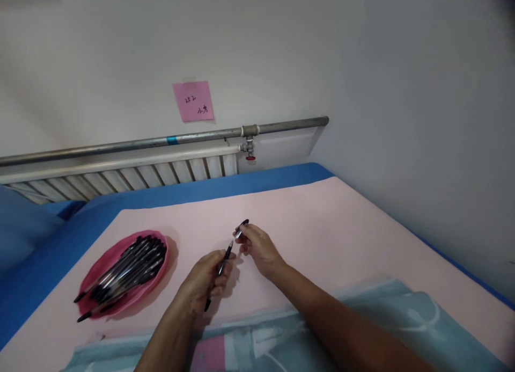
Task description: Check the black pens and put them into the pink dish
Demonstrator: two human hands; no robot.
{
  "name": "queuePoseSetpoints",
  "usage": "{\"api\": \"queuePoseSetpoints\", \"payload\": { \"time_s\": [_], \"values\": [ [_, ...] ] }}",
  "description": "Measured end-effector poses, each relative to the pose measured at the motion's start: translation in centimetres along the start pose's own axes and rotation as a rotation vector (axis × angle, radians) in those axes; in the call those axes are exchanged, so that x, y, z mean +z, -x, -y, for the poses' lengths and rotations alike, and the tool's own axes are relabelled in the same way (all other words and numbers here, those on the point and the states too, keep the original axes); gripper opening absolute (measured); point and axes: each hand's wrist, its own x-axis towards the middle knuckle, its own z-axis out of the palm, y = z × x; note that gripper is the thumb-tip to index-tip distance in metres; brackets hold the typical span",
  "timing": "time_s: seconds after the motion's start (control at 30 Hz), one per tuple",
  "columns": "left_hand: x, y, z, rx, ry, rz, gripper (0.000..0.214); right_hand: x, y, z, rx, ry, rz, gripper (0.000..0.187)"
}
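My left hand (205, 278) is closed round the barrel of a black pen (222, 269), whose bare tip points up and away from me. Just beyond that tip, my right hand (259, 248) pinches a pen cap (240, 230), clear with a black end. A small gap separates cap and tip. To the left of both hands sits a pink oval basket (164, 275) filled with several dark, clear-barrelled pens (129, 267). A couple of them stick out over its near left rim.
Pale pink paper or cloth (298, 216) covers the blue table surface (277, 177). Light blue patterned fabric (273, 340) lies along the near edge. Behind stand a white radiator (161, 170), a metal pipe (209, 136) and a wall with a pink note (193, 101).
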Motion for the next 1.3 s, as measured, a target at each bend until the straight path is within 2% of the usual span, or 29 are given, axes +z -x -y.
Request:
{"api": "queuePoseSetpoints", "payload": {
  "time_s": [0.07, 0.2, 0.37, 0.57, 0.83, 0.97, 1.17, 1.3],
  "values": [
    [-0.4, -0.1, 0.1, 0.038, -0.004, -0.018, 0.027, -0.4, -0.3, 0.2, 0.004, -0.04, -0.019, 0.024],
    [-0.9, -0.1, 0.1, 0.102, 0.015, -0.039, 0.026, -0.3, 0.1, 0.6, 0.045, -0.108, 0.026, 0.023],
    [-0.6, 0.0, 0.0, 0.133, -0.033, -0.04, 0.026, 0.5, 1.0, 0.4, 0.198, 0.064, 0.099, 0.017],
    [-0.2, -0.3, 0.5, 0.194, -0.108, -0.059, 0.024, 0.8, 1.2, 0.3, 0.209, 0.136, 0.146, 0.022],
    [-0.2, -0.4, 0.8, 0.216, -0.226, -0.133, 0.026, 0.6, 0.9, 0.3, 0.206, 0.195, 0.109, 0.015],
    [-0.3, -0.3, 0.5, 0.168, -0.195, -0.079, 0.027, 0.7, 1.0, 0.4, 0.189, 0.161, 0.118, 0.015],
    [-0.3, 0.2, 0.0, 0.08, -0.006, 0.063, 0.026, 0.7, 1.0, 0.6, 0.171, 0.066, 0.178, 0.017],
    [-0.3, 0.2, -0.1, 0.089, 0.013, 0.055, 0.027, 0.8, 1.1, 0.5, 0.16, 0.048, 0.225, 0.021]
  ]
}}
